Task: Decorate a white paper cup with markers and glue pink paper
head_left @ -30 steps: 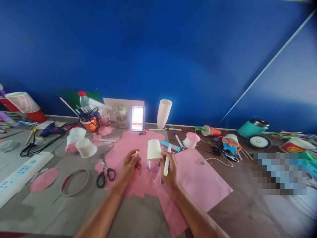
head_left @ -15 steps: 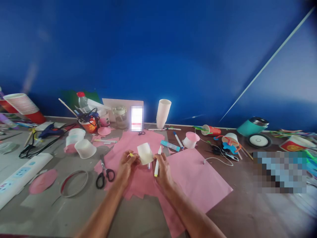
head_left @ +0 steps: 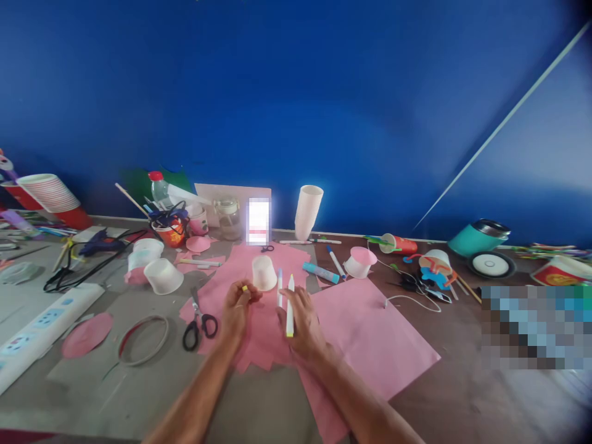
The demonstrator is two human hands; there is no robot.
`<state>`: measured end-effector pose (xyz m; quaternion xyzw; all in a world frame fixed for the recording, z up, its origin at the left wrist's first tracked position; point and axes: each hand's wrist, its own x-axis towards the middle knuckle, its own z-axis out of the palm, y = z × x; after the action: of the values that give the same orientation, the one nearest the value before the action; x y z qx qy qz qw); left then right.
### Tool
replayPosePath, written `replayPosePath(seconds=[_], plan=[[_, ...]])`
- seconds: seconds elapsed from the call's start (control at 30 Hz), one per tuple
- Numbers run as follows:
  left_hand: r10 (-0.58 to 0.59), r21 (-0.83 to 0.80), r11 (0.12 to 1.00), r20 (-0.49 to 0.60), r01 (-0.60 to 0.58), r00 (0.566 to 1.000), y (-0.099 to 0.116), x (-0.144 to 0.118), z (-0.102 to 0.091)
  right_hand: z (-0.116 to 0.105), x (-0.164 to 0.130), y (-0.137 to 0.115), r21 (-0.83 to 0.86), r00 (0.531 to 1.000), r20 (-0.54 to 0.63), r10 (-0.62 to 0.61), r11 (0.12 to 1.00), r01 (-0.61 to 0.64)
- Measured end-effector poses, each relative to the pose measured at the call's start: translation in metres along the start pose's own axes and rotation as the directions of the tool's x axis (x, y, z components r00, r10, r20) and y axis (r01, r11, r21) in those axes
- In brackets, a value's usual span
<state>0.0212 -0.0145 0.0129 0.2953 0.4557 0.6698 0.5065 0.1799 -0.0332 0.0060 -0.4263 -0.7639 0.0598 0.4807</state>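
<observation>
My left hand (head_left: 238,311) is closed, a small yellow marker cap (head_left: 245,288) pinched in its fingertips. Between the fingers of my right hand (head_left: 303,320) is a white marker (head_left: 290,308) with a yellow tip and a yellow end. Just beyond both hands, a small white paper cup (head_left: 264,274) stands on the pink paper (head_left: 259,351), apart from the fingers. A second pen with a bluish end (head_left: 280,280) lies beside the cup, its lower part close to my right fingertips; whether they touch it I cannot tell.
Black-handled scissors (head_left: 198,324) and a tape roll (head_left: 143,339) lie to the left, near a power strip (head_left: 44,327). A blue glue stick (head_left: 320,272) and a pink-topped cup (head_left: 361,263) lie right. Stacked white cups (head_left: 308,213) stand against the blue wall.
The white cup, earlier held up and tilted between my hands, now stands on the pink paper. My left fingers have let go of it; the right hand keeps the marker.
</observation>
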Motion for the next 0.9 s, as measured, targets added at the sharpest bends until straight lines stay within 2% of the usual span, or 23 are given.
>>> replayPosePath(seconds=[0.1, 0.23, 0.37, 0.47, 0.63, 0.9], plan=[[-0.019, -0.046, 0.999, 0.036, 0.021, 0.999, 0.003, -0.003, 0.001, -0.009, -0.003, -0.004, 0.080, 0.996, -0.093, 0.006, 0.997, 0.002], [-0.092, -0.137, 0.984, 0.128, 0.109, 0.988, 0.006, -0.005, 0.004, -0.018, -0.006, -0.016, 0.219, 0.990, -0.080, -0.115, 0.967, 0.130], [-0.169, -0.231, 0.952, 0.151, 0.201, 0.974, 0.007, -0.004, 0.006, -0.014, -0.008, -0.026, 0.272, 0.988, -0.079, -0.135, 0.950, 0.152], [-0.161, -0.257, 0.945, 0.177, 0.204, 0.971, 0.005, -0.003, 0.006, -0.012, -0.008, -0.030, 0.345, 0.977, -0.054, -0.204, 0.915, 0.210], [-0.141, -0.221, 0.955, 0.250, 0.198, 0.958, 0.005, -0.005, 0.007, -0.018, -0.004, -0.033, 0.375, 0.975, 0.008, -0.222, 0.905, 0.203], [-0.187, -0.254, 0.931, 0.282, 0.261, 0.941, 0.010, -0.007, 0.009, -0.016, -0.005, -0.028, 0.362, 0.982, -0.004, -0.189, 0.915, 0.178]])
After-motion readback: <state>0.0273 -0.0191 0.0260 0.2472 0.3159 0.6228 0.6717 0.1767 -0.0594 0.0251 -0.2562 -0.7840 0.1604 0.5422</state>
